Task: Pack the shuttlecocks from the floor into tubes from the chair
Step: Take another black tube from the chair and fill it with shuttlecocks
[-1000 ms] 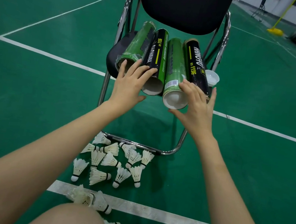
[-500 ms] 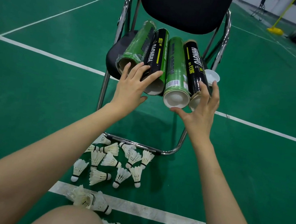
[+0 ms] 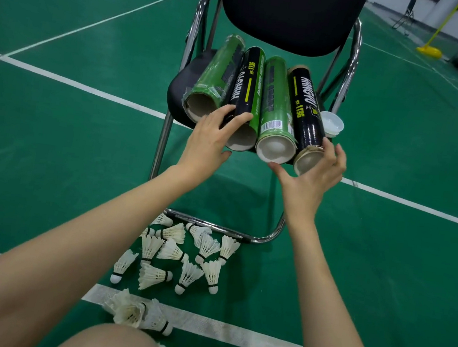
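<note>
Four tubes [image 3: 272, 103] lie side by side on the chair [image 3: 180, 91], open ends overhanging its front edge. Left hand [image 3: 212, 139] rests spread-fingered on the second tube; right hand [image 3: 313, 174] cups the rightmost, fingers apart. Shuttlecocks [image 3: 181, 257] crowd the floor [image 3: 50, 150] before the chair's base.

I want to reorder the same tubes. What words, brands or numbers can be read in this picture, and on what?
"HANGYU" and "HY-1136": right black tube.
"HY-1136", plus large letters seen upside down, seemingly the same brand: left black tube.
Barcode label, digits too small to read: right green tube.
Dark print, blurred: left green tube.
</note>
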Demonstrator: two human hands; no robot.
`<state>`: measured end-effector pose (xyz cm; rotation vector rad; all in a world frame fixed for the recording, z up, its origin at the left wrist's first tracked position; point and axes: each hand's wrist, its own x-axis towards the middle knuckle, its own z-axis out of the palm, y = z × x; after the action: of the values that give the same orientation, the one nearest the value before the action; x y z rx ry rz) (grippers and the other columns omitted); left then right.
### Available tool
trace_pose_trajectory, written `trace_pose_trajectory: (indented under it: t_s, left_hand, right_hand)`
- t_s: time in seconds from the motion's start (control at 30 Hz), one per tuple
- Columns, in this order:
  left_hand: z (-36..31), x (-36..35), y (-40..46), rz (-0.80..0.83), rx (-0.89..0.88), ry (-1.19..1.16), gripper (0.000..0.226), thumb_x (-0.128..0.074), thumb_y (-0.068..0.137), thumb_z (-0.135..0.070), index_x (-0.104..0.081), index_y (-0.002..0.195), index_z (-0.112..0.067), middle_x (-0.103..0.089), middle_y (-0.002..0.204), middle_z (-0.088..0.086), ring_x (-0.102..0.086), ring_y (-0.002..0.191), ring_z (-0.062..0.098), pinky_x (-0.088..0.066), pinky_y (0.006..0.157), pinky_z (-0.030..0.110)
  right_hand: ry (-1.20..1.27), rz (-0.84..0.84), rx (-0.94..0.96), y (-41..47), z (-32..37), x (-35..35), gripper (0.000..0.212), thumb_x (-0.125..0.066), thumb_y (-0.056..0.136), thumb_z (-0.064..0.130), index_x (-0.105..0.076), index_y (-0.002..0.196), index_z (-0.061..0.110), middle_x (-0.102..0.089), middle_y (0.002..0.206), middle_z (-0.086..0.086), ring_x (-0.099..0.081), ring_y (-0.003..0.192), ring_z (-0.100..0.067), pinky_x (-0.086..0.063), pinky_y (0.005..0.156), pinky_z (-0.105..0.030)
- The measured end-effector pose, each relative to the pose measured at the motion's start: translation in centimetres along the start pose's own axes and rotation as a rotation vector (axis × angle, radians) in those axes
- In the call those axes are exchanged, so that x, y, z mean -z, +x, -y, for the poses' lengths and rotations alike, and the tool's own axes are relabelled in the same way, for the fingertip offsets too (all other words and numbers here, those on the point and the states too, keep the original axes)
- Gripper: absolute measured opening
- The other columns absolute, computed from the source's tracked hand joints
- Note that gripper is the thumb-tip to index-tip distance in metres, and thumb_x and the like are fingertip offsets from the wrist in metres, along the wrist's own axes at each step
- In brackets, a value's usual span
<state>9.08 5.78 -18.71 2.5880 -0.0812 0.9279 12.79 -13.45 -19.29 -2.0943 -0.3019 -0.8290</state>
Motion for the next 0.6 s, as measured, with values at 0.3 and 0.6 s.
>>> trace_pose_trajectory:
  t_s: [0.3,0.6]
  left_hand:
    - [-0.4,-0.3,0.2,-0.076,0.018,-0.009,0.082,-0.073,0.061,0.008,-0.041,0.129,-0.026,-0.048,0.129,0.019,-0.050,0.110,0.037,-0.042,0.085,0.045]
    - [-1.9,4.0,-0.7,-0.263,0.078,-0.359,0.073,-0.073,0.064,0.005,-0.051,0.130,-0.019,-0.048,0.127,0.005,-0.045,0.114,0.014,-0.033,0.090,0.007]
  right_hand:
    - [0.132,0.076,-0.087,-0.2,0.7,0.0,0.087,-0.083,0.065,0.026,-0.034,0.137,0.018,-0.016,0.146,-0.008,-0.018,0.132,-0.026,-0.020,0.109,-0.036]
    - [0.155,0.215,-0.071,0.0,0.5,1.6,0.098,-0.083,0.065,0.024,-0.025,0.144,0.027,-0.011,0.152,-0.003,-0.014,0.139,-0.016,-0.018,0.114,-0.035]
